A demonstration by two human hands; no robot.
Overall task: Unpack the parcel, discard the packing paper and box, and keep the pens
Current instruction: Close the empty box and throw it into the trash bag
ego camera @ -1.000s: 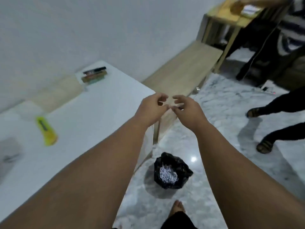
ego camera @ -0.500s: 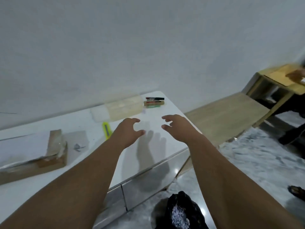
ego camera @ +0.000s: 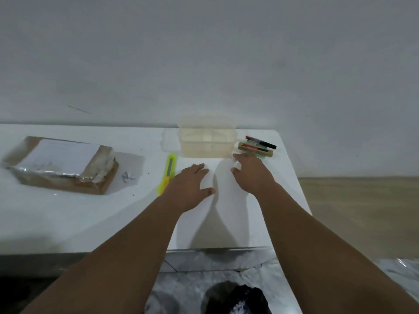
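A brown parcel box (ego camera: 61, 166) with a white label and torn tape lies at the left of the white table (ego camera: 68, 218). A small pile of pens (ego camera: 258, 147) rests at the table's far right corner. My left hand (ego camera: 190, 186) hovers over the table's middle with its fingers spread and nothing in it. My right hand (ego camera: 251, 173) reaches toward the pens, fingers apart, its fingertips just short of them. A black bag (ego camera: 244, 298) holding shredded white paper sits on the floor below the table's front edge.
A clear plastic container (ego camera: 206, 139) stands against the wall between the box and the pens. A yellow utility knife (ego camera: 169, 172) lies left of my left hand. A paper scrap (ego camera: 128, 176) sits beside the box. A low wooden board (ego camera: 362, 211) is at the right.
My view has swung from the floor and bag back up to the table. Both hands have moved from above the bag to over the table, and they have opened and come apart.
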